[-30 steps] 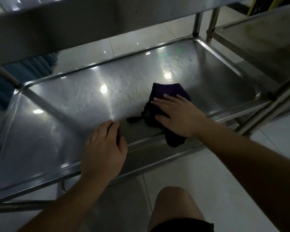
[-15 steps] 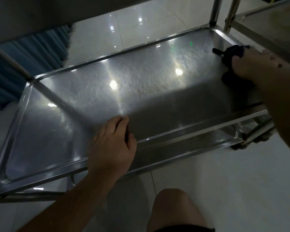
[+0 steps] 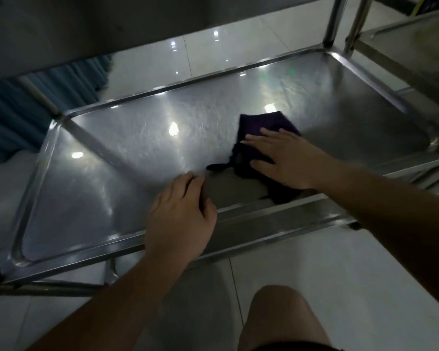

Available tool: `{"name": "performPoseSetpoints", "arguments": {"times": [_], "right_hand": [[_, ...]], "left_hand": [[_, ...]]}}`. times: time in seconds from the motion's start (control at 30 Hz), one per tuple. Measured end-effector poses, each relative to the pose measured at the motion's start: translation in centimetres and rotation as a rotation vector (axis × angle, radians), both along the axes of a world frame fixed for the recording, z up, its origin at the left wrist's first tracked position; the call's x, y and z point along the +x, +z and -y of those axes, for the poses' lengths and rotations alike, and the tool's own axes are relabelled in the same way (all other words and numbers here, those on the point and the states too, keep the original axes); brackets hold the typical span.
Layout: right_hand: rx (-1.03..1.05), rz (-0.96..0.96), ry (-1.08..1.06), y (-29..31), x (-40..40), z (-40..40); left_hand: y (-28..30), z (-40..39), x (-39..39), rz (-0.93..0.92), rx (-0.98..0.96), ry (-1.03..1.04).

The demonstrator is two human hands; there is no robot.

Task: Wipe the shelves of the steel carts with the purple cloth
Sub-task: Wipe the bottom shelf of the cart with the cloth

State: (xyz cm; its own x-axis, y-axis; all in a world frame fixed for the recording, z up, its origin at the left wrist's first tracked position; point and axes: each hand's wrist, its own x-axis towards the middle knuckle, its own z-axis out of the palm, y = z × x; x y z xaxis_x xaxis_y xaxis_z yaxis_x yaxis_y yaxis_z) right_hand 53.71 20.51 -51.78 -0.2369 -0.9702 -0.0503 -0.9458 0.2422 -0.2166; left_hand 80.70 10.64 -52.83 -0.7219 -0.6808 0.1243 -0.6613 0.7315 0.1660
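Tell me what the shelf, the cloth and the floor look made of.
Shelf: steel, brushed finish, with swirl marks and mirrored lamp spots. Purple cloth: soft fabric, matte, fuzzy edges, crumpling under the right hand; weave unclear. Floor: probably glazed tile, glossy with grout lines.

Lower shelf (image 3: 127, 158) – brushed steel, glossy w/ fine swirl scratches, strong light glints. Rim and posts (image 3: 333, 24) polished metal. Purple cloth (image 3: 261, 125) – soft matt fabric (frayed edge, loose strand). Floor tiles (image 3: 327, 274) smooth, glossy. Curtain (image 3: 13, 115) – pleated blue cloth, matt.
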Motion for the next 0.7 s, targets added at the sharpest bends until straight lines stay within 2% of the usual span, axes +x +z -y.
{"name": "performPoseSetpoints", "arguments": {"times": [0.17,0.27,0.33,0.5,0.63,0.7], "right_hand": [[0.069,-0.006,-0.570,0.7,-7.3,-8.4],[-0.007,-0.028,-0.733,0.7,-4.3,-8.6],[-0.057,-0.058,-0.702,1.2,0.2,-6.6],[-0.117,-0.058,-0.354,0.2,12.5,-2.3],[-0.104,-0.002,-0.277,0.4,12.1,-2.9],[-0.092,0.046,-0.320,0.8,9.7,-3.5]], "left_hand": [[-0.1,-0.2,-0.1,0.002,-0.017,0.000],[0.0,-0.4,-0.1,-0.003,-0.032,-0.005],[0.1,-0.4,0.1,-0.008,-0.035,-0.011],[0.6,-0.5,0.3,-0.043,-0.010,-0.027],[0.7,-0.2,0.3,-0.038,0.068,-0.031],[0.9,0.5,0.4,-0.053,0.130,-0.053]]}}
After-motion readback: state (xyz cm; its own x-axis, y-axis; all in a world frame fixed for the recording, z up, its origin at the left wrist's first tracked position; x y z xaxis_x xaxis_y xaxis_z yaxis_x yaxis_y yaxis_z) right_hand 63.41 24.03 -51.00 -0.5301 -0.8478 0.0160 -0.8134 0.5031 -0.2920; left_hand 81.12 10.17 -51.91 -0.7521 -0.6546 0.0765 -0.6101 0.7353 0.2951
